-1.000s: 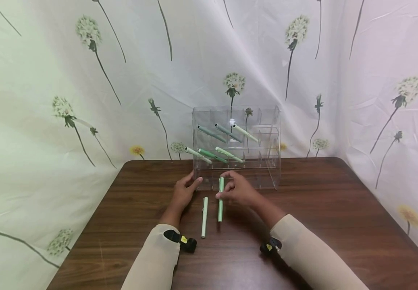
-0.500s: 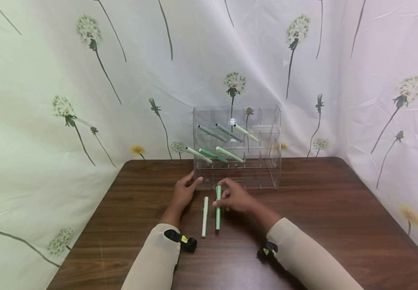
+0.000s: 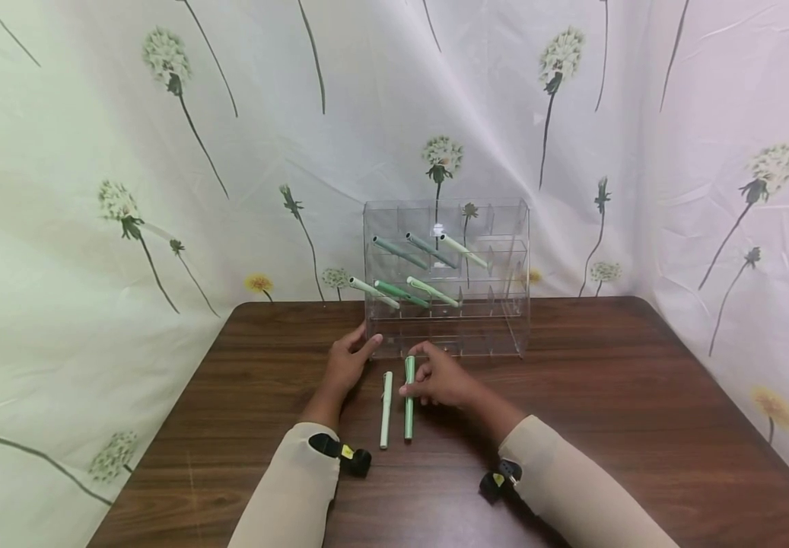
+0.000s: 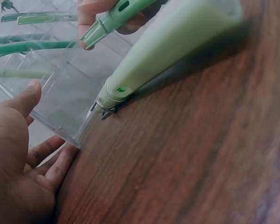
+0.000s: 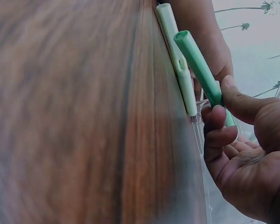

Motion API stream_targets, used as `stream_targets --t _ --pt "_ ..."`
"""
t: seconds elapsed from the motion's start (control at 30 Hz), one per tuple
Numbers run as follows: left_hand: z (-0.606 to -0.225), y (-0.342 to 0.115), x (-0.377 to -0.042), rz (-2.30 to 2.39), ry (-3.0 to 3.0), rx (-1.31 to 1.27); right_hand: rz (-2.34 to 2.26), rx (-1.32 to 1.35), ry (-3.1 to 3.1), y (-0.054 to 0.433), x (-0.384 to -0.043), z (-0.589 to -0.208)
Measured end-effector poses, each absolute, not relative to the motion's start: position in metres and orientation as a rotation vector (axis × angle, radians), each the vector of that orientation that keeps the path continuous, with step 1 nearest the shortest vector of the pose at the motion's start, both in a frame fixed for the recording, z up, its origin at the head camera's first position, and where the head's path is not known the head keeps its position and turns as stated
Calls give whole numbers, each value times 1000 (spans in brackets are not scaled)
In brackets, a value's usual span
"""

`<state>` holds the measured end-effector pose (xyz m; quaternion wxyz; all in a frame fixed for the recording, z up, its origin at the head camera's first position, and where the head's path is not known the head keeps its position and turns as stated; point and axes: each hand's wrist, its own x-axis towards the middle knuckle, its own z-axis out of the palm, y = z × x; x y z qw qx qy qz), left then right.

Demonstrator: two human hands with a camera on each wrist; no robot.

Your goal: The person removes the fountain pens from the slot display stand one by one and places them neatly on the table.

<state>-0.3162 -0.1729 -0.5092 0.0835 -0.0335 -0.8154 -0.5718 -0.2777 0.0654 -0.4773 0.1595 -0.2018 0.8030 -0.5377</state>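
Note:
A clear acrylic pen rack point(image 3: 513, 306) stands at the back of the table. At its lower left corner my left hand point(image 3: 348, 364) holds on, thumb at the front edge and fingers round the side, as the left wrist view shows. My right hand point(image 3: 445, 378) pinches a green pen point(image 3: 408, 415) between thumb and fingers, in front of the rack. In the right wrist view that green pen point(image 5: 196, 58) is tilted over the wood. A pale mint pen point(image 3: 386, 411) with a wire clip lies on the table just left of it, between the hands.
Upper tiers of the rack hold several pens, among them a dark green pen point(image 3: 401, 294) and a cream pen point(image 3: 464, 250), their ends sticking out toward me. A dandelion-print curtain point(image 3: 264, 114) hangs behind the brown wooden table point(image 3: 243, 457).
My right hand has brought the green pen down toward me and slightly left, closer beside the mint pen. The left hand stays at the rack's corner.

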Motion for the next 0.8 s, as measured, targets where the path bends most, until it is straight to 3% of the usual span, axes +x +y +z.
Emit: stream_targets --t 0.8 --pt "-508 -173 -315 -1717 -2452 -98 -1499 -594 2294 59 -281 -499"
